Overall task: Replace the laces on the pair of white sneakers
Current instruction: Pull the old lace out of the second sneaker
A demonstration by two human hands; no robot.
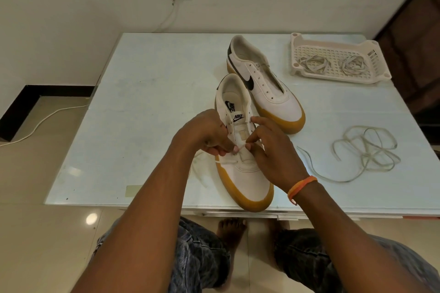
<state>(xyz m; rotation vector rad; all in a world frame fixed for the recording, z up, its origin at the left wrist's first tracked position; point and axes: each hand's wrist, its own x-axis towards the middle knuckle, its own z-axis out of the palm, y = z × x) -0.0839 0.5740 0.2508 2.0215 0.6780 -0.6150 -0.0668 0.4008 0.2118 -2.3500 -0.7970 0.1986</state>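
Two white sneakers with gum soles stand on the table. The near sneaker (247, 173) points its toe at me and has a white lace (226, 162) across its lowest eyelets. My left hand (209, 133) pinches that lace above the eyelets. My right hand (269, 143) pinches the same lace from the other side, over the tongue. The far sneaker (269, 93) carries no lace. A loose lace (364, 150) lies tangled to the right of the near sneaker.
A white plastic basket (333, 43) at the back right of the pale glass table (142, 102) holds two bundled laces (314, 64). A white cable (35, 126) runs along the floor at left. My bare feet show under the table's front edge.
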